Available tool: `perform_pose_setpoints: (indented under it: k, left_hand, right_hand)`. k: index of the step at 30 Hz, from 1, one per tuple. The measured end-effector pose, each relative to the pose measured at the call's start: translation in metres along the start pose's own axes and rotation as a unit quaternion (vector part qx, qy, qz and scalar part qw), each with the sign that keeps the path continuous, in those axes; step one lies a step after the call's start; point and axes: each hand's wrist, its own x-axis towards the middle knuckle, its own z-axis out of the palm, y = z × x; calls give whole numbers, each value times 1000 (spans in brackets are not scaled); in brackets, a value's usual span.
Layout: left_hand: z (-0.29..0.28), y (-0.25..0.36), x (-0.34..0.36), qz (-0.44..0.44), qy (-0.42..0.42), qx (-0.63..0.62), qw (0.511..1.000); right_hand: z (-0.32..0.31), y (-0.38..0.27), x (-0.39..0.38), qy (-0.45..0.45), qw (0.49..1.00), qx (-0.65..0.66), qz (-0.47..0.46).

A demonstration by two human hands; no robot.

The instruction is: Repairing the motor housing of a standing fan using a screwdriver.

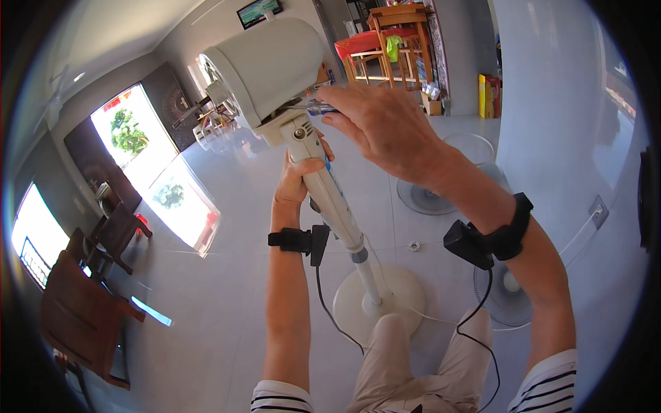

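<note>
A pedestal fan's white motor housing [279, 65] tilts at the top of its stand, with no blades or grille fitted on it. My left hand [296, 175] is closed around the neck of the white control column [330, 199], just below the housing. In my right hand [385, 131] is a screwdriver [320, 107], its clear and blue handle pinched between thumb and fingers. The shaft points left into the gap under the housing; its tip is hard to make out there. Below, the pole runs down to a round white base [351, 303] between my legs.
On the floor to the right lie a round wire grille [427, 199], a clear disc-like part [469, 146] and another grille [499, 303]. A small white ring [414, 246] lies near the base. A white cord [430, 319] crosses the floor. Dark wooden chairs [86, 310] stand left.
</note>
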Motion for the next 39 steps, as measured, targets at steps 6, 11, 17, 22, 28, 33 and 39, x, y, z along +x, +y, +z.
perform_pose_setpoints:
  k: [6, 11, 17, 22, 28, 33, 39]
  left_hand:
    - [7, 2, -1, -2, 27, -11, 1000]
    - [7, 0, -2, -6, 29, -15, 999]
    - [5, 0, -2, -2, 32, 3, 999]
    - [2, -3, 0, 0, 25, 10, 1000]
    - [1, -3, -1, -11, 30, 27, 999]
    - [-7, -5, -4, -18, 23, 47, 998]
    - [-15, -9, 0, 11, 21, -6, 1000]
  right_hand:
    - [13, 2, -9, 79, 996, 51, 9]
    - [16, 2, -14, 88, 995, 51, 11]
    - [20, -3, -20, 85, 991, 89, 45]
    - [26, 0, -22, 106, 991, 74, 40]
    - [33, 1, -26, 147, 987, 65, 33]
    - [37, 2, -31, 165, 982, 84, 25]
    - [40, 6, -30, 175, 982, 66, 39]
